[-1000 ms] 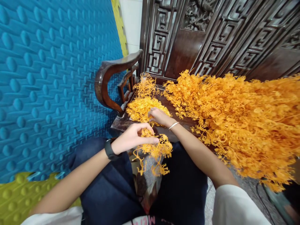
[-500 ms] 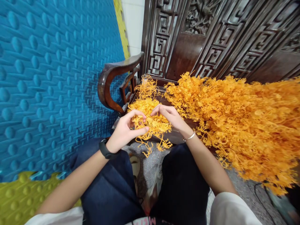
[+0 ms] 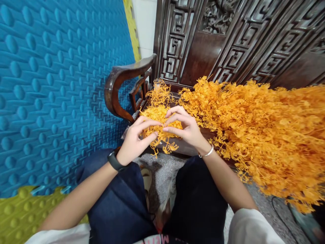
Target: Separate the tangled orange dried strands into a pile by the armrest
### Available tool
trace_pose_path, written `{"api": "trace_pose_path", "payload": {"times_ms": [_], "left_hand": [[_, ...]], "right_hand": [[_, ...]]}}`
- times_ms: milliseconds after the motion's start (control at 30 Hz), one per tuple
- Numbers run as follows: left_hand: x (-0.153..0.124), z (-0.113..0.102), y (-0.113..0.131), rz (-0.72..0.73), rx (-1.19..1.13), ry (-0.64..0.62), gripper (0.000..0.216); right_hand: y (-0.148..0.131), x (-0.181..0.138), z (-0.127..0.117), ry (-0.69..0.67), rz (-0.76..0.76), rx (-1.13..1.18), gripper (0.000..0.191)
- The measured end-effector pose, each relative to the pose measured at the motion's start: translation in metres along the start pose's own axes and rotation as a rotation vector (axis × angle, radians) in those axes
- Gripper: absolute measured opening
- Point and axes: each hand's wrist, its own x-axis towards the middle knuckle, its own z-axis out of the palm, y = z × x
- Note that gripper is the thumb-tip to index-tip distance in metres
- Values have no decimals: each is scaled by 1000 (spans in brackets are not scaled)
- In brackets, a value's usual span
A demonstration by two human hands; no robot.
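My left hand [image 3: 137, 138] curves around some orange plastic sprigs [image 3: 169, 146], its thumb below and its fingers stretched over them. Some stringy ends dangle beneath, over the seat's front edge. Opposite it, my right hand [image 3: 187, 128] brings thumb and forefinger together at the left fingertips, pinching at the same sprigs; its other fingers are raised and curved. The exact spot of the pinch is too small to make out. Under and behind both hands lies a small heap of yellow-orange sprigs [image 3: 152, 112] on the dark wooden seat.
A large mound of orange sprigs [image 3: 269, 132] spreads along the seat to the right. To the left stands a curved wooden armrest [image 3: 114, 79], with a blue textured mat [image 3: 63, 84] beyond. The carved wooden backrest [image 3: 200, 57] rises behind. A dark cable [image 3: 276, 210] lies on the floor at right.
My right hand has turned, its fingers opening out above while thumb and forefinger come to the left fingertips. The dangling sprigs have shifted up and slightly left.
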Motion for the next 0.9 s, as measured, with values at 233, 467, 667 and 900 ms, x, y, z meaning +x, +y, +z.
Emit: {"api": "trace_pose_path", "payload": {"times_ms": [233,467,667,900], "left_hand": [[3,3,8,-153,-75,-123,17],[4,9,11,-235,-75,-136,20],[8,13,9,-244,-88,-96,28],[18,21,6,-316,-239,-40,39]], "right_hand": [[-11,-3,7,-38,16,38,7],[-7,-4,12,8,54,-93,10],[0,1,18,122,174,-153,11],[3,9,24,240,266,-181,12]]}}
